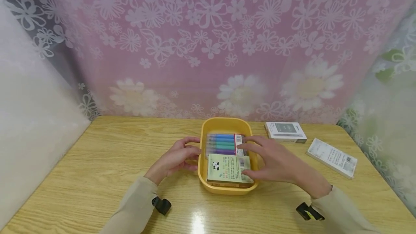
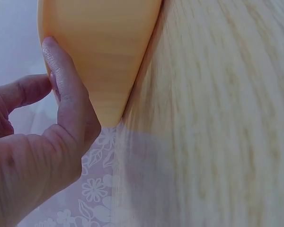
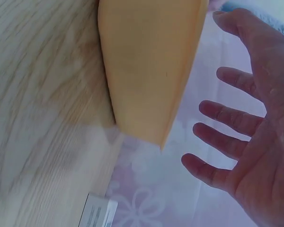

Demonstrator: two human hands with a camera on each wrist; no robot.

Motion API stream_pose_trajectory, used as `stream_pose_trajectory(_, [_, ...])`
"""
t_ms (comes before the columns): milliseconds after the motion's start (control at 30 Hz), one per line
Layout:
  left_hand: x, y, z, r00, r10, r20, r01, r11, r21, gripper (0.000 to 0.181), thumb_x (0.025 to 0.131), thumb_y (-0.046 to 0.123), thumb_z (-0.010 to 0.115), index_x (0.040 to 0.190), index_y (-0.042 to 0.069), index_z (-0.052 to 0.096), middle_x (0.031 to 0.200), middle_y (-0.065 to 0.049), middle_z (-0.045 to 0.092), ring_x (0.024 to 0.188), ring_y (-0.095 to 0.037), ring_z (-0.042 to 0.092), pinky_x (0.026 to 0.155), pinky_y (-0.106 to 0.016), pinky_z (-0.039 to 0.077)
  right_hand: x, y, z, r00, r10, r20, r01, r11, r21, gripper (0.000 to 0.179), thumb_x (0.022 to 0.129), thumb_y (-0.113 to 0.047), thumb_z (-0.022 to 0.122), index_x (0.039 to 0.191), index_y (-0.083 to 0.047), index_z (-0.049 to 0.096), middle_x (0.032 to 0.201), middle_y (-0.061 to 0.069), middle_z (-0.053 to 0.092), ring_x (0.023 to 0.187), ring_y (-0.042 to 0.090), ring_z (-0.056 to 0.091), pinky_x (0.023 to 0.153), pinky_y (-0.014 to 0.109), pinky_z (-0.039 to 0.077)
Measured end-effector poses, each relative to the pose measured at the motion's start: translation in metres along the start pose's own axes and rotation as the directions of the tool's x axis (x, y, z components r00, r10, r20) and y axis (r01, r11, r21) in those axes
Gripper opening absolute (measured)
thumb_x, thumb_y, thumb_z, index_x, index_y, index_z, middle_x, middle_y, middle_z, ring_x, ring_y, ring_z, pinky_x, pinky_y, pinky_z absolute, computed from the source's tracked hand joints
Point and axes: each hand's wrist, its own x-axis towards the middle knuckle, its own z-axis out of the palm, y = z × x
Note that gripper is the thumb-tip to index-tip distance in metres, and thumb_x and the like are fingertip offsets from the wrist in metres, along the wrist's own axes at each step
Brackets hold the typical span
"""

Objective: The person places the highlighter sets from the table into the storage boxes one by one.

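A yellow plastic basket (image 1: 204, 180) stands on the wooden table. Inside, a clear pack of blue, green and purple pens (image 1: 222, 143) lies at the far side. A pale green packet with a panda picture (image 1: 224, 169) lies at the near side. My left hand (image 1: 177, 156) is at the basket's left side; its fingertips touch the rim in the left wrist view. My right hand (image 1: 276, 158) hovers over the basket's right edge. Its fingers are spread and hold nothing, as the right wrist view (image 3: 260, 123) shows.
A white box with a grey panel (image 1: 286, 132) lies at the back right of the table (image 1: 130, 143). Nearer to the right edge lies a slim white printed box (image 1: 332, 157). A pink flowered curtain (image 1: 201, 46) hangs behind the table.
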Motion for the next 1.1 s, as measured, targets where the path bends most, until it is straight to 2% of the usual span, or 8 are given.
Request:
stream_pose_trajectory(100, [0.000, -0.001, 0.000, 1.000, -0.001, -0.007, 0.001, 1.000, 0.000, 0.052, 0.100, 0.015, 0.058, 0.148, 0.007, 0.040, 0.124, -0.017, 0.065, 0.091, -0.017, 0.067, 0.068, -0.031, 0.063, -0.007, 0.007, -0.001, 0.999, 0.011, -0.053, -0.012, 1.000, -0.015, 0.064, 0.078, -0.042, 0.086, 0.134, -0.020, 0.065, 0.138, 0.012, 0.064, 0.124, 0.034, 0.062, 0.096, 0.059, 0.055])
stream_pose_trajectory(200, [0.000, -0.002, 0.000, 1.000, -0.003, -0.011, 0.003, 1.000, 0.000, 0.052, 0.100, 0.015, 0.059, 0.148, 0.007, 0.041, 0.124, -0.017, 0.066, 0.092, -0.018, 0.067, 0.068, -0.031, 0.063, -0.012, 0.013, -0.003, 0.996, 0.047, -0.075, -0.049, 0.998, -0.030, 0.064, 0.077, -0.041, 0.086, 0.134, -0.021, 0.065, 0.139, 0.014, 0.063, 0.127, 0.039, 0.060, 0.097, 0.065, 0.052])
stream_pose_trajectory(400, [0.000, -0.004, -0.001, 1.000, -0.006, -0.013, 0.006, 1.000, 0.001, 0.053, 0.099, 0.016, 0.061, 0.148, 0.007, 0.041, 0.123, -0.016, 0.067, 0.091, -0.018, 0.068, 0.068, -0.031, 0.064, -0.021, 0.025, -0.004, 0.991, 0.111, -0.079, -0.113, 0.993, -0.026, 0.064, 0.081, -0.041, 0.084, 0.138, -0.020, 0.063, 0.146, 0.016, 0.057, 0.134, 0.044, 0.052, 0.099, 0.072, 0.046])
stream_pose_trajectory(733, [-0.001, -0.002, -0.001, 1.000, -0.003, -0.002, 0.003, 1.000, -0.008, 0.055, 0.099, 0.016, 0.061, 0.149, 0.007, 0.041, 0.124, -0.017, 0.066, 0.090, -0.017, 0.068, 0.067, -0.029, 0.063, -0.029, 0.050, -0.006, 0.987, 0.106, -0.121, -0.121, 0.985, -0.123, 0.069, 0.078, -0.037, 0.086, 0.139, -0.020, 0.060, 0.140, 0.018, 0.060, 0.123, 0.044, 0.059, 0.084, 0.071, 0.051])
stream_pose_trajectory(967, [0.000, -0.001, -0.001, 1.000, -0.008, -0.003, 0.008, 1.000, -0.008, 0.053, 0.099, 0.015, 0.060, 0.148, 0.007, 0.041, 0.123, -0.016, 0.066, 0.090, -0.017, 0.068, 0.068, -0.030, 0.064, -0.033, 0.068, -0.004, 0.980, 0.170, -0.107, -0.184, 0.972, -0.145, 0.068, 0.079, -0.037, 0.085, 0.140, -0.018, 0.060, 0.141, 0.020, 0.059, 0.125, 0.045, 0.057, 0.088, 0.076, 0.048])
stream_pose_trajectory(1100, [0.000, 0.000, -0.001, 1.000, -0.009, -0.002, 0.009, 1.000, -0.005, 0.053, 0.099, 0.015, 0.060, 0.148, 0.007, 0.041, 0.122, -0.016, 0.066, 0.090, -0.017, 0.068, 0.068, -0.030, 0.064, -0.033, 0.080, -0.003, 0.978, 0.182, -0.101, -0.197, 0.967, -0.165, 0.067, 0.081, -0.037, 0.084, 0.140, -0.017, 0.060, 0.141, 0.020, 0.059, 0.124, 0.046, 0.057, 0.087, 0.075, 0.049])
